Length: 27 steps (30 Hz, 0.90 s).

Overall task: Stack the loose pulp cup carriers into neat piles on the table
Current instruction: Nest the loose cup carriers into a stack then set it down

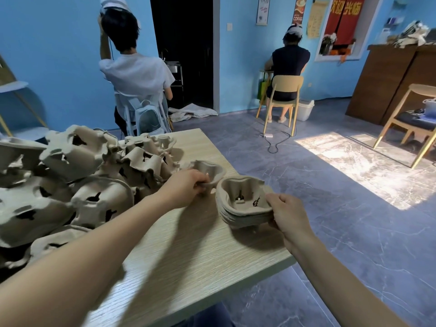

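pulp looks light and stiff yet crushable, so rims suit gripping: left hand (188, 187) pinches a loose carrier (208, 171), right hand (289, 214) pinches the pile (243, 201).

Grey-beige pulp carriers (77, 185); pale wood-grain table (188, 244); sky-blue walls (59, 55); grey marbled floor (354, 220).

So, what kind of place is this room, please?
Probably a small coffee shop used as a workroom: a coffee poster on the blue wall, a wooden counter, and pulp cup carriers heaped on the table.
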Each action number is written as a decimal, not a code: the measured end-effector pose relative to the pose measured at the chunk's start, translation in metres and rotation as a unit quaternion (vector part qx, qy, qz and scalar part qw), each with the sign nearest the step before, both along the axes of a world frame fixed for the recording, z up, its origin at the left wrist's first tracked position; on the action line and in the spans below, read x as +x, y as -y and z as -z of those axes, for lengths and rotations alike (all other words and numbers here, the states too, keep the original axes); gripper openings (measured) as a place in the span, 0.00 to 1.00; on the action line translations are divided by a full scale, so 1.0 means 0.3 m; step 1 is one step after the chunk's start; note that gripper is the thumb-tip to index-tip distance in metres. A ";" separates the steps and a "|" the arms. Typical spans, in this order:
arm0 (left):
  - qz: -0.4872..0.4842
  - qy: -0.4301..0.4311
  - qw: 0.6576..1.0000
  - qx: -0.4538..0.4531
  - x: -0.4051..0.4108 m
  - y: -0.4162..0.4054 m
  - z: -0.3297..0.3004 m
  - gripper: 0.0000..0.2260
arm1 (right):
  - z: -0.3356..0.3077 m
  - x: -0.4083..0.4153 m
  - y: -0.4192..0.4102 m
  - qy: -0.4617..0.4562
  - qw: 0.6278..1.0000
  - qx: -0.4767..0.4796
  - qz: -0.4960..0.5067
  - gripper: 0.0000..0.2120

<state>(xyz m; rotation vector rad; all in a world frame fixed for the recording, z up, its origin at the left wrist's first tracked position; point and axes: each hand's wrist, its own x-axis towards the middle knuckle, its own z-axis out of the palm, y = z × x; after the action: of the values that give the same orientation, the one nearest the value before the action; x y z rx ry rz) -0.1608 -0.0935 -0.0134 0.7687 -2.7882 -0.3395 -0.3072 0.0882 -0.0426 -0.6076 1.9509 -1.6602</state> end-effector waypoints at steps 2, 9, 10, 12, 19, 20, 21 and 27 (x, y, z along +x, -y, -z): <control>0.006 0.016 1.000 -0.017 0.030 -0.006 0.000 0.07 | 0.002 0.003 -0.002 0.000 1.000 0.000 0.007 0.10; -0.147 -0.077 0.986 0.019 0.118 -0.026 0.006 0.15 | -0.001 0.016 -0.007 0.005 1.000 0.001 0.017 0.12; -0.183 -0.091 0.979 0.021 0.118 -0.038 0.005 0.14 | -0.003 0.018 -0.008 0.005 1.000 -0.001 0.016 0.12; -0.245 -0.090 0.964 0.056 0.101 -0.055 0.008 0.18 | -0.006 0.022 -0.010 0.005 1.000 -0.001 0.015 0.11; -0.308 -0.189 0.864 0.351 0.010 -0.049 0.040 0.21 | -0.020 0.025 -0.017 0.000 1.000 0.018 0.009 0.12; -0.303 -0.204 0.860 0.356 0.005 -0.052 0.031 0.18 | -0.021 0.025 -0.019 0.000 1.000 0.020 0.008 0.12; -0.302 -0.210 0.863 0.346 0.007 -0.059 0.017 0.13 | -0.022 0.024 -0.020 0.001 1.000 0.022 0.007 0.12; -0.295 -0.239 0.899 0.216 0.113 -0.053 -0.110 0.07 | -0.020 0.034 -0.027 -0.001 1.000 0.018 0.007 0.11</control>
<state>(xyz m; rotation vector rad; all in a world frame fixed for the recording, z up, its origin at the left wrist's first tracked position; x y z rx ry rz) -0.1269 -0.0775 0.0197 1.3588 -1.9188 -0.8948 -0.2970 0.0963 -0.0365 -0.5843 1.9864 -1.6307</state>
